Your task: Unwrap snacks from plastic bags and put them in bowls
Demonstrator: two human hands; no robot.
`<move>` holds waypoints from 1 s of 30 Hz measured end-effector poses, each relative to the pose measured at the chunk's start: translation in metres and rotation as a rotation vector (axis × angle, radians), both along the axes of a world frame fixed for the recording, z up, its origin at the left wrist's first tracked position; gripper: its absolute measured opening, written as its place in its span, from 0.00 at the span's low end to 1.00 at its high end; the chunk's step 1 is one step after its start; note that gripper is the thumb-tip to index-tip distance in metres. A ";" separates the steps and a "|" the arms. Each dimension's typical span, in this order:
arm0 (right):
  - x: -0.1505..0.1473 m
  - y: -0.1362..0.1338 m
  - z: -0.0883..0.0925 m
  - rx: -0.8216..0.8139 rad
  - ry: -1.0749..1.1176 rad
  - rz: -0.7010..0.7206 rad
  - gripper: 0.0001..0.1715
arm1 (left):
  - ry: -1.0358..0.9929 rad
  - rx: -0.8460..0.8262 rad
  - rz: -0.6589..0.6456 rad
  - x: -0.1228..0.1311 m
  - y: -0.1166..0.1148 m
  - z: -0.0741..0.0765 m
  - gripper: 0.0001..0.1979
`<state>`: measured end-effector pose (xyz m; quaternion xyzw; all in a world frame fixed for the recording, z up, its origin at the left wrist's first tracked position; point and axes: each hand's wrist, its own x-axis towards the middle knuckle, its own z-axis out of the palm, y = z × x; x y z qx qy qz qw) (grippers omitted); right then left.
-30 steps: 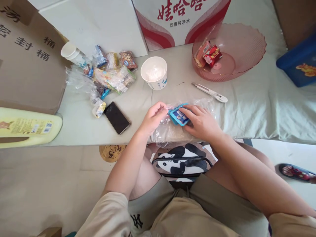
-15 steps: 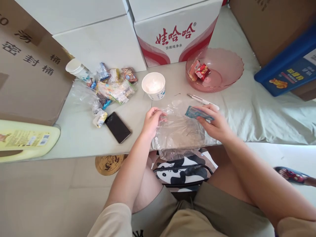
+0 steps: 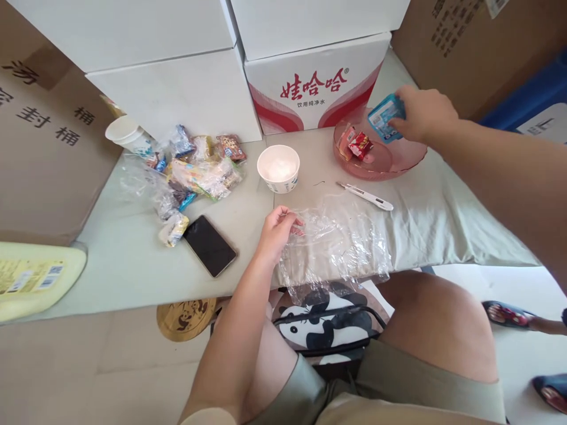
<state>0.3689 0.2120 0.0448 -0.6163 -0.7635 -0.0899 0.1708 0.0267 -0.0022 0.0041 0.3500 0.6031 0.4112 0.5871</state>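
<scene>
Held over the right side of the pink ribbed bowl (image 3: 398, 168), a small flat blue packet (image 3: 386, 118) is gripped by my right hand (image 3: 425, 115). In the bowl lie a red packet (image 3: 361, 146) and a pinkish one (image 3: 346, 141). My left hand (image 3: 279, 233) has its thumb and fingers pinched at the left edge of a clear plastic bag (image 3: 341, 248), which spreads over the table's front edge. Just beyond that hand stands a white paper cup (image 3: 279, 168) with whitish contents. A white pen-shaped cutter (image 3: 365, 195) lies between bag and bowl.
A phone (image 3: 209, 245) lies left of my left hand. Behind it are several snack packets and wrappers (image 3: 199, 174) and stacked paper cups (image 3: 130, 139). White cartons (image 3: 319, 88) line the back. A yellow jug (image 3: 39, 277) is at far left; another person's feet (image 3: 509, 313) show at right.
My right hand has moved up and right with the blue packet, from above the plastic bag to over the bowl. My left hand stays at the bag, whose right part now lies spread out.
</scene>
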 end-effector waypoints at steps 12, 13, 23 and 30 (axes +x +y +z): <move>-0.077 -0.156 0.010 -0.089 0.281 0.371 0.13 | 0.038 0.036 -0.075 -0.001 0.012 -0.006 0.06; -0.085 -0.180 -0.003 -0.152 0.319 0.488 0.12 | 0.044 0.059 -0.093 -0.001 0.011 -0.008 0.07; -0.109 -0.250 -0.082 -0.366 0.118 0.456 0.27 | 0.507 0.288 0.115 -0.062 0.001 -0.011 0.10; -0.111 -0.249 -0.084 -0.319 0.208 0.357 0.25 | 0.782 0.635 -0.226 -0.027 -0.053 0.000 0.10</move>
